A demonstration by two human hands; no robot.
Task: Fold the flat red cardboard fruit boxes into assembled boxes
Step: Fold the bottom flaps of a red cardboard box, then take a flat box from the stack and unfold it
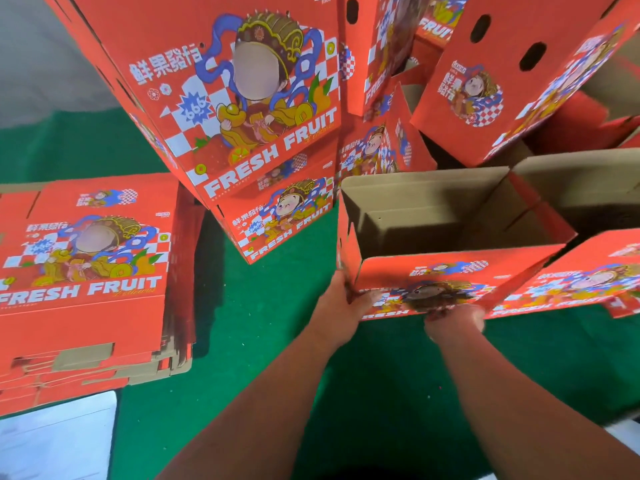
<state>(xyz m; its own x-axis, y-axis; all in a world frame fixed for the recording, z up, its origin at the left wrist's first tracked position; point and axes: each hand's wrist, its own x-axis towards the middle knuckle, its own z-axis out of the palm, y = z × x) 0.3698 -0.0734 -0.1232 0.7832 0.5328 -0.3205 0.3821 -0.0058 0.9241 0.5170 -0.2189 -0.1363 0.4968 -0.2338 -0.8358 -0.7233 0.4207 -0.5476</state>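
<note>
I count one open box (433, 268) in front of me and one pile of flat boxes (86, 271) at my left. I see at least five made-up boxes (249, 98) stacked behind. Two hands (341, 301) show.

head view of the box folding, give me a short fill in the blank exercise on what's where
1. The open box that both hands hold shows a plain ____ inside.
2. The stack of flat boxes lies on the ____ side of the view.
3. The surface under the boxes is ____ in colour.
4. The left hand grips the open box at its near-left ____.

Missing words: brown; left; green; corner
</note>
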